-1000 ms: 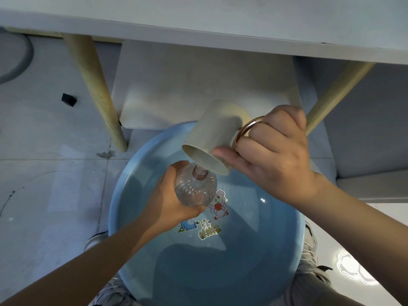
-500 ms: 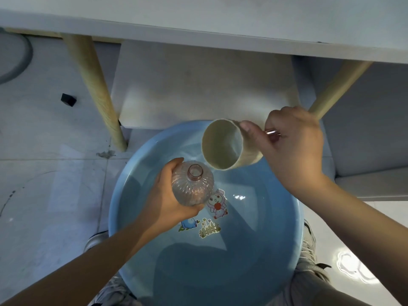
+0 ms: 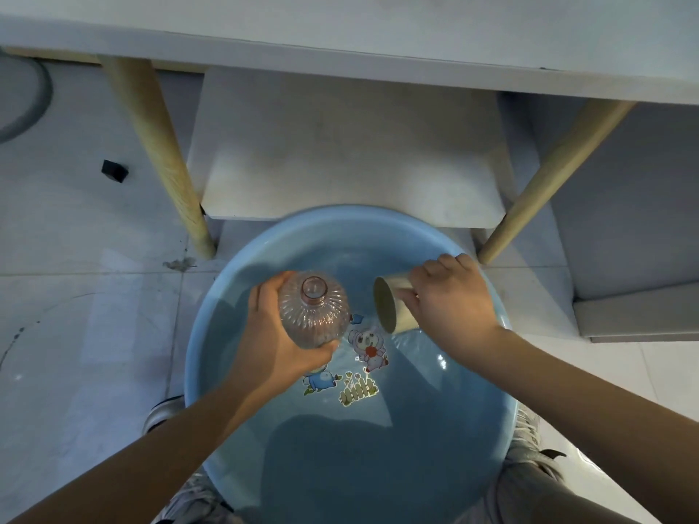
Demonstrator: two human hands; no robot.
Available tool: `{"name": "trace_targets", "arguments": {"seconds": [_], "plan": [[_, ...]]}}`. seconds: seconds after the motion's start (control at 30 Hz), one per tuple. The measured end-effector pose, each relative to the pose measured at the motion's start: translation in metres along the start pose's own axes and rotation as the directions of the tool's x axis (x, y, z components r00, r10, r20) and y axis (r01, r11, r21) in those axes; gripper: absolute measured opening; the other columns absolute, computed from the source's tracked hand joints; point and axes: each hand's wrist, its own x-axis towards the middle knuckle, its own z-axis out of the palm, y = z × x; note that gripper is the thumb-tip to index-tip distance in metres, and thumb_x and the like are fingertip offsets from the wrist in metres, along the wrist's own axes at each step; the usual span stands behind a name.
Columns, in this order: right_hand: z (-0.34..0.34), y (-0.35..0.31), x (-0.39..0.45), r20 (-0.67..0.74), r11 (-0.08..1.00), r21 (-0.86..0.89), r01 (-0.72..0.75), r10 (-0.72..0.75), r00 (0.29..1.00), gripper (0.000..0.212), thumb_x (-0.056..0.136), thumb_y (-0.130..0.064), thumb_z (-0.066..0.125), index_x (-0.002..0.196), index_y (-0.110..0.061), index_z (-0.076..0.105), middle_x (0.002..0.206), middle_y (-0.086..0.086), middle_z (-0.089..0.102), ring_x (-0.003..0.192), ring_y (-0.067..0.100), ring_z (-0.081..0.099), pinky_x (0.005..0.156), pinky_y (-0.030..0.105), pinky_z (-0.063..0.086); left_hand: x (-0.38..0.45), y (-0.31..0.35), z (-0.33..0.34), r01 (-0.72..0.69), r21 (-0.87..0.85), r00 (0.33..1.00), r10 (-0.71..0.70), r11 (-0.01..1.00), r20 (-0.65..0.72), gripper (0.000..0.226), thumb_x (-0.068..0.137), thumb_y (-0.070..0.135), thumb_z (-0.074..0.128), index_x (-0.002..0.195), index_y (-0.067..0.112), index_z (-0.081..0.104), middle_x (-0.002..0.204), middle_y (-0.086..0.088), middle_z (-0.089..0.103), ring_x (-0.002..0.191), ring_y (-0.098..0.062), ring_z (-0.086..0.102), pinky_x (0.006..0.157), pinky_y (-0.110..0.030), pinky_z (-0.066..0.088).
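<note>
While I lean over the basin [image 3: 378, 448]: blue, round, water in it, lower centre of frame.
Left hand [image 3: 272, 334]: fingers wrapped round clear ribbed bottle [image 3: 314, 315], centre-left.
Bottle: upright, mouth open and facing up, above the water.
Right hand [image 3: 450, 300]: gripping cream cup [image 3: 391, 308], right of centre.
Cup: tipped on its side, mouth toward bottle, just beside it, apart; lower edge at the waterline.

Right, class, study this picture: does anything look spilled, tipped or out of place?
Little stands out. The cup in the right hand is tipped sideways into the basin, apparently on purpose. A small black block lies stray on the floor at left, and a dark smudge marks it beside the table leg.
</note>
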Motion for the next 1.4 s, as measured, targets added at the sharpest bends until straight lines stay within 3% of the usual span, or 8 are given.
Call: {"name": "trace_targets", "arguments": {"seconds": [0.27, 0.4, 0.53, 0.67, 0.8, 0.97, 1.2, 1.4], "plan": [[0.016, -0.015, -0.002, 0.174, 0.998, 0.06, 0.018, -0.029, 0.984, 0.037, 0.042, -0.018, 0.093, 0.046, -0.014, 0.056, 0.044, 0.002, 0.047, 0.043, 0.024, 0.051, 0.056, 0.029, 0.037, -0.002, 0.001, -0.001, 0.015, -0.083, 0.999, -0.012, 0.996, 0.031, 0.097, 0.055, 0.012, 0.09, 0.124, 0.037, 0.027, 0.113, 0.03, 0.039, 0.102, 0.011, 0.047, 0.08, 0.005, 0.032], [0.025, -0.017, -0.004, 0.204, 0.991, 0.129, -0.033, 0.006, 0.979, 0.035, 0.054, -0.018, 0.088, 0.048, -0.01, 0.054, 0.044, 0.005, 0.048, 0.045, 0.025, 0.051, 0.059, 0.031, 0.02, -0.002, 0.0, -0.001, 0.043, -0.095, 0.999, -0.04, 0.995, 0.032, 0.098, 0.054, 0.016, 0.091, 0.127, 0.036, 0.029, 0.118, 0.019, 0.043, 0.105, 0.002, 0.049, 0.082, 0.001, 0.034], [0.02, -0.006, 0.0, 0.245, 0.962, 0.24, -0.128, 0.067, 0.967, 0.03, 0.071, -0.031, 0.059, 0.048, -0.015, 0.049, 0.045, 0.004, 0.05, 0.047, 0.027, 0.053, 0.059, 0.03, 0.035, -0.003, 0.0, -0.002, 0.029, -0.069, 0.999, -0.027, 0.997, 0.028, 0.099, 0.053, 0.017, 0.091, 0.127, 0.035, 0.028, 0.117, 0.018, 0.042, 0.107, -0.001, 0.047, 0.08, 0.003, 0.034], [0.01, 0.016, 0.001, 0.349, 0.786, 0.472, -0.4, 0.25, 0.903, 0.047, 0.087, -0.029, 0.059, 0.05, -0.02, 0.031, 0.049, 0.001, 0.036, 0.057, 0.026, 0.041, 0.057, 0.03, 0.02, -0.003, 0.002, -0.003, 0.035, -0.044, 0.999, -0.034, 0.998, 0.025, 0.1, 0.054, 0.02, 0.091, 0.13, 0.034, 0.028, 0.113, 0.025, 0.038, 0.11, -0.001, 0.045, 0.077, 0.004, 0.033], [-0.001, 0.014, 0.0, 0.452, 0.541, 0.599, -0.59, 0.38, 0.807, 0.042, 0.09, -0.025, 0.059, 0.058, 0.0, 0.046, 0.055, 0.009, 0.053, 0.056, 0.021, 0.044, 0.054, 0.031, 0.029, -0.002, 0.003, -0.002, 0.033, -0.032, 0.999, -0.032, 0.999, 0.023, 0.098, 0.055, 0.021, 0.091, 0.128, 0.037, 0.027, 0.119, 0.017, 0.041, 0.109, -0.001, 0.044, 0.08, 0.001, 0.033], [-0.019, 0.014, 0.0, 0.507, 0.313, 0.664, -0.679, 0.48, 0.716, 0.046, 0.09, -0.02, 0.058, 0.049, -0.017, 0.038, 0.042, -0.019, 0.051, 0.043, 0.0, 0.042, 0.045, 0.013, 0.03, -0.003, 0.003, -0.003, 0.048, -0.022, 0.999, -0.047, 0.999, 0.025, 0.104, 0.055, 0.021, 0.091, 0.138, 0.027, 0.029, 0.127, 0.01, 0.041, 0.115, -0.006, 0.045, 0.093, -0.017, 0.036], [-0.049, 0.02, 0.008, 0.429, 0.286, 0.745, -0.603, 0.486, 0.761, 0.037, 0.09, -0.02, 0.06, 0.057, -0.008, 0.052, 0.056, -0.007, 0.058, 0.043, 0.003, 0.042, 0.043, 0.012, 0.028, -0.003, 0.003, -0.004, 0.067, -0.035, 0.997, -0.066, 0.997, 0.04, 0.102, 0.056, 0.02, 0.09, 0.136, 0.031, 0.027, 0.124, 0.013, 0.041, 0.107, 0.0, 0.046, 0.083, -0.005, 0.034], [-0.072, 0.019, 0.017, 0.336, 0.391, 0.762, -0.516, 0.443, 0.831, 0.038, 0.086, -0.025, 0.066, 0.059, -0.003, 0.049, 0.04, -0.009, 0.037, 0.039, 0.008, 0.032, 0.04, 0.015, 0.022, -0.005, 0.009, 0.0, 0.05, -0.026, 0.998, -0.048, 0.998, 0.048, 0.097, 0.056, 0.021, 0.09, 0.125, 0.041, 0.026, 0.112, 0.027, 0.039, 0.102, 0.004, 0.046, 0.072, 0.004, 0.036]]}}
